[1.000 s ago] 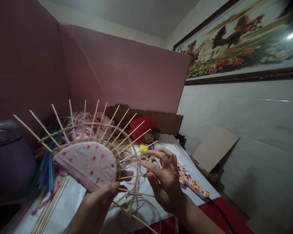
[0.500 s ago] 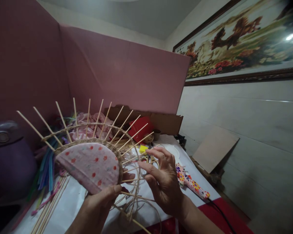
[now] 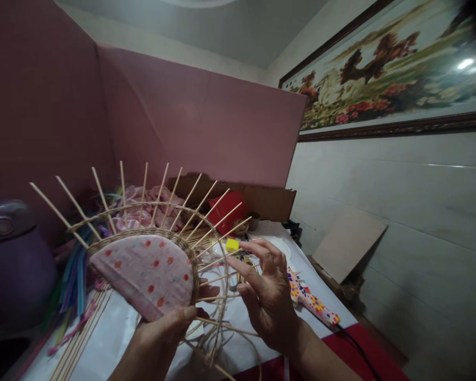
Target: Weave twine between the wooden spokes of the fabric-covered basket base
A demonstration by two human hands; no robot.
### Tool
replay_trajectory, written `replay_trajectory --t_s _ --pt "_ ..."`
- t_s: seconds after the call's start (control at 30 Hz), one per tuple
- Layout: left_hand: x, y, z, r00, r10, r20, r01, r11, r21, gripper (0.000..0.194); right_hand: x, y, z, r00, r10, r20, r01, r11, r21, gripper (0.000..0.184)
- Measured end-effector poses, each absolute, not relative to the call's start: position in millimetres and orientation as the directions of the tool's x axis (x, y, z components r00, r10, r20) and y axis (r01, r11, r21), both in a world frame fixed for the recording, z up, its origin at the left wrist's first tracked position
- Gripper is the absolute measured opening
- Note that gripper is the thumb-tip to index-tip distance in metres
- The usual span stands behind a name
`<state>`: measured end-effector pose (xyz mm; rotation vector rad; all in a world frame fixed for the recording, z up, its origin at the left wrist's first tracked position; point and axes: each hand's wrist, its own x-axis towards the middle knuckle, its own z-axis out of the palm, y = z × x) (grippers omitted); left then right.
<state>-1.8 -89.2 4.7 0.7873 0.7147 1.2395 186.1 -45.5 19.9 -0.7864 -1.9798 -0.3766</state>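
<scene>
My left hand [image 3: 158, 338] grips the lower edge of a half-round woven basket piece [image 3: 150, 272], its thumb on the front and fingers behind. Pink fabric with red flowers covers the flat face. Thin wooden sticks [image 3: 121, 193] fan out from the braided rim, and a loop of twine [image 3: 158, 203] crosses them partway out. My right hand [image 3: 267, 291] is beside the right-hand sticks with fingers bent and apart; its index fingertip is at the twine and stick ends, though contact is hard to tell. Loose twine [image 3: 216, 336] hangs below between the hands.
Scissors [image 3: 244, 262] and a yellow block [image 3: 232, 244] lie behind my right hand. A flower-patterned glue gun [image 3: 313, 301] with a black cord is on the right. Loose sticks [image 3: 81, 333], colourful strips [image 3: 73, 280] and a purple flask [image 3: 18, 270] are on the left.
The basket piece and both hands stay nearly in place. My right hand's fingers have shifted very slightly along the right-hand sticks, and the view has moved a little.
</scene>
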Motion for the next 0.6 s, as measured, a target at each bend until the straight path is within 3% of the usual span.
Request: replay_trajectory --t_s 0.6 --pt "-0.5 -89.3 6.1 0.160 0.986 -0.056 -0.514 0.131 0.848 0.021 186.7 -44.1 17.9 -0.365 0.369 0.855 0.655 0.754 -0.046 0.040"
